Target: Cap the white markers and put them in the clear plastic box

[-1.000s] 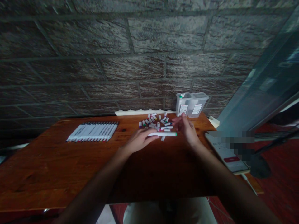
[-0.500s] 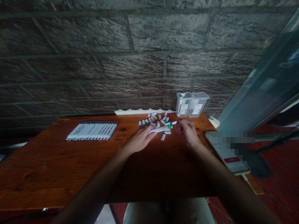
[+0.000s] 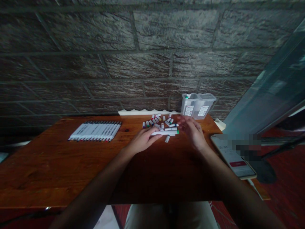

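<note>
A: Your left hand (image 3: pixel 142 140) grips a white marker (image 3: pixel 164 133) with a green end, held nearly level over your side of the pile of caps (image 3: pixel 162 125). What about your other one?

B: Your right hand (image 3: pixel 192 131) is open, fingers loosely bent, to the right of that pile and just beside the green end.

A: And around your hands?

B: Left of the pile, well apart, you have a neat row of white markers (image 3: pixel 95 131) on the wooden counter (image 3: pixel 47 165). Behind it and to its right stand two clear bins (image 3: pixel 199 106); farther right, nearer you, lies a phone (image 3: pixel 235 159).
</note>
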`<state>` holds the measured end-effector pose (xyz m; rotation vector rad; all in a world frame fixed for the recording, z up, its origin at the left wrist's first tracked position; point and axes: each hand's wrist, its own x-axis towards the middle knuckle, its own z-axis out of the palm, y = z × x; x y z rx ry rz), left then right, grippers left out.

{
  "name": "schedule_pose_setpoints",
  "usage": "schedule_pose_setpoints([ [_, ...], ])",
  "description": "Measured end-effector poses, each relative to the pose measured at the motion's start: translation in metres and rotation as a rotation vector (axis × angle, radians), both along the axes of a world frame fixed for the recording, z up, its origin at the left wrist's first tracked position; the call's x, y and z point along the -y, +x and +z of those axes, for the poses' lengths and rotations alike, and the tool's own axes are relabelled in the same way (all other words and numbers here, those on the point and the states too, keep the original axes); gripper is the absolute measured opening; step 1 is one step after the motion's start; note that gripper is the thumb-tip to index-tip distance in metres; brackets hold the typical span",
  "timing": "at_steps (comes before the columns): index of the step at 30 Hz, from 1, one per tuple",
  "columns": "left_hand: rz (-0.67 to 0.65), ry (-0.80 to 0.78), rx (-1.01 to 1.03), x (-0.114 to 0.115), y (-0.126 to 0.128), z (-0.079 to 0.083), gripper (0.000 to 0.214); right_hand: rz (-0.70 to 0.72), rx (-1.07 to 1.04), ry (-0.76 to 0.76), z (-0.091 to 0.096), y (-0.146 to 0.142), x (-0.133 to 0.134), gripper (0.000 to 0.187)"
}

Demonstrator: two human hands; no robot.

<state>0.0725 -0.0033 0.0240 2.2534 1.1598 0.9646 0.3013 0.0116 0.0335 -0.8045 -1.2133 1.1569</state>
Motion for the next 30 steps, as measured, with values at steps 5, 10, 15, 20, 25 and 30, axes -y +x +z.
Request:
schedule_pose_setpoints([
  [5,-0.033,0.026,-0.09,0.002,0.005,-0.008,0.019,0.038,-0.033,-0.055,-0.004,-0.008,0.003,0.037],
  [10,-0.076,0.077,-0.206,0.008,0.014,-0.013,0.023,0.069,-0.05,-0.144,-0.008,-0.012,0.001,0.051],
  [15,-0.035,0.044,-0.129,0.013,0.019,-0.014,0.023,0.064,-0.044,-0.188,-0.013,-0.012,-0.002,0.062],
  [20,0.002,0.072,-0.194,0.013,0.019,-0.017,0.024,0.059,-0.018,-0.164,-0.017,-0.014,-0.001,0.062],
  [25,-0.001,0.061,-0.196,0.015,0.024,-0.02,0.026,0.11,-0.061,-0.153,-0.014,-0.013,-0.001,0.059],
  [30,-0.026,0.064,-0.123,0.01,0.026,-0.016,0.023,0.004,-0.045,-0.124,-0.011,-0.004,-0.007,0.054],
])
